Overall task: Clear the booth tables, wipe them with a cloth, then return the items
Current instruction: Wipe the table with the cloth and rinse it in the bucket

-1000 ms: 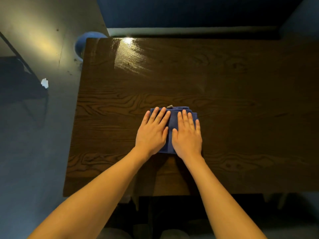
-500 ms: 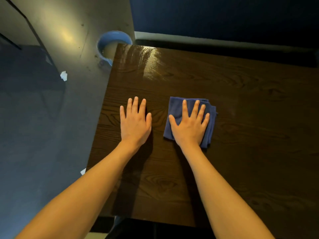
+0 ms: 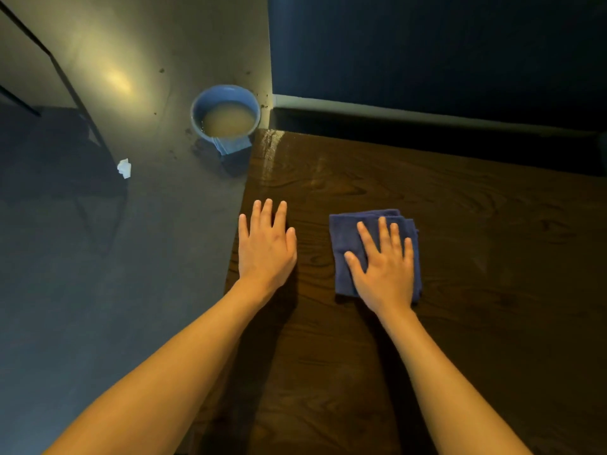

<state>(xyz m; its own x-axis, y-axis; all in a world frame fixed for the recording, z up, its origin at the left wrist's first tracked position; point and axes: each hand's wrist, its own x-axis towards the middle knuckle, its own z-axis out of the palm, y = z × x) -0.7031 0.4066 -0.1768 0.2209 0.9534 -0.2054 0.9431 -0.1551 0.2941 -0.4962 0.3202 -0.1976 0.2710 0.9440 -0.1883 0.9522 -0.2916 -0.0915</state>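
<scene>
Cloth (image 3: 348, 238): one, dark blue, folded into a rough square, lying flat on the table (image 3: 460, 323) toward its left side, well in from the far edge. Our right hand (image 3: 384, 270) lies palm-down on it, fingers straight and slightly spread, pressing rather than gripping. Our left hand (image 3: 266, 247) rests flat on bare wood just beside the table's left edge, fingers straight and close together, holding nothing; it sits apart from the cloth.

Progress, as we judge it: clearing looks done, since no dishes or items show on the visible tabletop. Wiping is under way. A wet sheen near the far left corner suggests that part has been covered; the wood to the right looks duller, though we cannot tell whether it is wiped or dry. Returning the items is still to do, and none of those items are in view. Whether other booth tables remain, we cannot say.

Count:
- cloths under hand: 1
- hands: 2
- tables in view: 1
- blue basin (image 3: 200, 106) of cloudy water on the floor past the table's far left corner: 1, with a lighter blue rag (image 3: 231, 144) draped at its near rim
- white crumpled scrap (image 3: 124, 168) on the floor, further left: 1
</scene>
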